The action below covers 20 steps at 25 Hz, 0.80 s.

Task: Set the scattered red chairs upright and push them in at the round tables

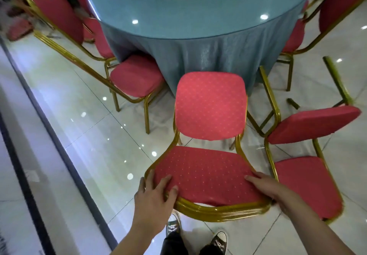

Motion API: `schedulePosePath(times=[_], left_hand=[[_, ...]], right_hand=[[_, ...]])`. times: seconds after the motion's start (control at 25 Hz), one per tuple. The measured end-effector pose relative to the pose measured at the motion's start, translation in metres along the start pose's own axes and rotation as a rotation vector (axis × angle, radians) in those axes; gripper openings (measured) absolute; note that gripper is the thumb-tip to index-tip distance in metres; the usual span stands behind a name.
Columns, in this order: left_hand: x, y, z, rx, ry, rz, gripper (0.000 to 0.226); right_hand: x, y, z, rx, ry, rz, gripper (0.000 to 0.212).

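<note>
Both hands hold the top of the upright red chair's backrest [206, 177]: left hand [153, 197] and right hand [268, 187], each grip curled over a corner for even pushing. Ahead of the grip, its seat [210, 105] faces the round counter [198, 16]; right of it, a toppled chair [309, 183] lies on the floor.

Nothing to read anywhere around my grip: no label, brand, number or sign that I can make out. The red fabric of the chair back [202, 173] under my fingers carries only a pattern of small pale dots, no lettering.
</note>
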<state>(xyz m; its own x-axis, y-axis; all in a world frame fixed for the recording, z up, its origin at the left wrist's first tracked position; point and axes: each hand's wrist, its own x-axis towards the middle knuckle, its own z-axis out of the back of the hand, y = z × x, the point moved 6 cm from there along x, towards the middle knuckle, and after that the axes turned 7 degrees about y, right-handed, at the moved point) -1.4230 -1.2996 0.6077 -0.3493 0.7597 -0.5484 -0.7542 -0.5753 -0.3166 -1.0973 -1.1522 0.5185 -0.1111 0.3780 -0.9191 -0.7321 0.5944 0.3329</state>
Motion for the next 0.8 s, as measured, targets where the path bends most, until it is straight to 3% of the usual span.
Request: schedulePosePath(times=[0.08, 0.2, 0.4, 0.52, 0.64, 0.8], left_hand=[[-0.008, -0.019, 0.008, 0.055, -0.152, -0.093, 0.075], [-0.003, -0.043, 0.018, 0.062, -0.313, -0.305, 0.063], [0.033, -0.069, 0.047, -0.030, -0.395, -0.312, 0.059], [0.051, -0.082, 0.060, 0.053, -0.389, -0.298, 0.066], [0.068, -0.093, 0.073, 0.053, -0.374, -0.276, 0.080], [0.097, -0.115, 0.095, -0.026, -0.375, -0.262, 0.077]], right_hand=[[-0.017, 0.010, 0.011, -0.003, -0.105, 0.062, 0.061], [-0.056, 0.018, 0.001, -0.097, -0.324, 0.211, 0.082], [-0.121, 0.046, -0.019, -0.360, -0.653, 0.508, 0.074], [-0.115, 0.081, -0.007, -0.477, -0.646, 0.706, 0.069], [-0.102, 0.113, 0.006, -0.518, -0.567, 0.754, 0.064], [-0.096, 0.144, 0.036, -0.589, -0.451, 0.787, 0.070]])
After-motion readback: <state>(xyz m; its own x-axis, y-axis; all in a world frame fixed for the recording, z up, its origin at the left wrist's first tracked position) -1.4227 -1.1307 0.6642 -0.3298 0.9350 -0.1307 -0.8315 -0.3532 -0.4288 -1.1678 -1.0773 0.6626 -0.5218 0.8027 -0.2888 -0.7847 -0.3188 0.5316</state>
